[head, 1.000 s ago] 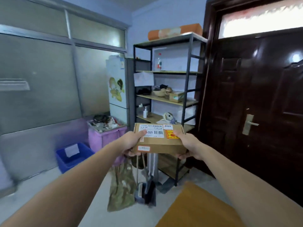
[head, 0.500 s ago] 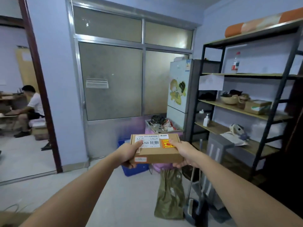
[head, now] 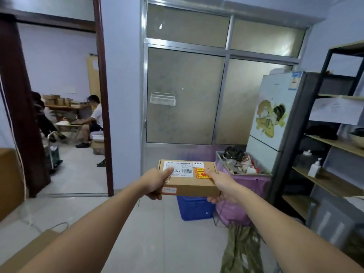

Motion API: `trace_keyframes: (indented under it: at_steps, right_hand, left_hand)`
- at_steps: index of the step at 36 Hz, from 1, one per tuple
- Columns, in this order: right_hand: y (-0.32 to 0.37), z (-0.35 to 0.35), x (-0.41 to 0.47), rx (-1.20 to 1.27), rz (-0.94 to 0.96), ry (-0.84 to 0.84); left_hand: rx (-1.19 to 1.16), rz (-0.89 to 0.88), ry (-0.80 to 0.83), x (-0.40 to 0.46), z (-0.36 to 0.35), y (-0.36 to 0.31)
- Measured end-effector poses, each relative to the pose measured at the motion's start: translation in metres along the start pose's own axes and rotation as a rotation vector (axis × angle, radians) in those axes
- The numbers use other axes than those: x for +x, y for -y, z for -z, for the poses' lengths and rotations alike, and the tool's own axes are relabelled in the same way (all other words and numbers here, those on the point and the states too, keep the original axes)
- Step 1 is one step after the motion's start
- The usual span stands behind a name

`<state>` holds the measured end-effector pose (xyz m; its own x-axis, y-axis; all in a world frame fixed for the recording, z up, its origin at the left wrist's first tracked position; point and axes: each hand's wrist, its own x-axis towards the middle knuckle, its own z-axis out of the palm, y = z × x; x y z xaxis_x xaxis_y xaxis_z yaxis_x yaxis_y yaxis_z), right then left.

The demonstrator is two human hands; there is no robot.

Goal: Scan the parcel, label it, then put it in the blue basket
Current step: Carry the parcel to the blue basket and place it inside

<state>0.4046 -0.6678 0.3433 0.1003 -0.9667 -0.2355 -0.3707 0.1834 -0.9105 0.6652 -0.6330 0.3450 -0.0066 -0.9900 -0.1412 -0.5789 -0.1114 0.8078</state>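
Gripping from both ends, the left hand [head: 155,183] has its thumb flat on the white shipping label and its fingers curled under the near edge, while the right hand [head: 221,185] pinches the other end, thumb on the red-and-yellow sticker. Between them the parcel [head: 189,179] is held level in the air, out in front of the chest and above the blue basket [head: 194,208], which sits on the floor just beside the pink bin [head: 254,186].

The likely slip is at release: from this height the box could strike the basket's rim and tip onto the floor, or fall into the crowded pink bin. How much of the basket is free I cannot tell, since the parcel hides its opening.

Against a second ago, the view has swung left: the dark door is gone, the doorway with seated people has appeared, and the basket now lies directly under the parcel.
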Motion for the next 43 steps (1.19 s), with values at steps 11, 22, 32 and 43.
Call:
trace_keyframes:
  at_steps: [11,22,32,43]
  right_hand:
    - [0.044,-0.058,0.127,-0.008,-0.005,-0.023]
    - [0.076,-0.053,0.255,0.001,-0.008,-0.028]
    - [0.088,-0.046,0.396,-0.033,-0.033,0.001]
    - [0.114,-0.056,0.529,-0.063,-0.004,0.017]
  left_hand:
    - [-0.037,0.000,0.046,0.127,0.080,0.042]
    - [0.027,-0.043,0.046,0.269,0.116,0.029]
    - [0.108,-0.037,0.035,0.398,0.134,0.023]
    - [0.081,-0.036,0.049,0.525,0.165,0.039]
